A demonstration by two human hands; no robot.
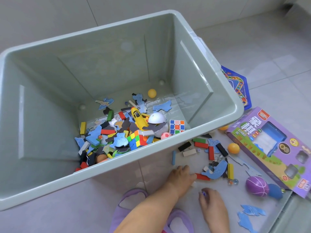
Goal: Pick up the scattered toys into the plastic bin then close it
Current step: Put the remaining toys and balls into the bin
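The big grey-green plastic bin (pixel 210 130) stands open, and a heap of blocks, puzzle pieces, two colour cubes, a yellow plane and balls covers part of its bottom. More toys lie on the floor to its right: coloured blocks (pixel 200 144), a blue whale-shaped piece (pixel 217 170), an orange ball (pixel 233 148) and a purple ball (pixel 256 184). My left hand (pixel 180 176) rests fingers-down on the floor, with its fingertips at the end of a red block (pixel 202 176). My right hand (pixel 212 206) pinches a small marble (pixel 203 193) just above the floor.
A purple game box (pixel 276 148) lies at the right, and a blue game board (pixel 239 86) sits behind the bin's corner. Blue puzzle pieces (pixel 250 214) lie on a pale flat panel at the bottom right. Purple slippers (pixel 131 199) are by my arms. Marbles (pixel 233 181) lie loose.
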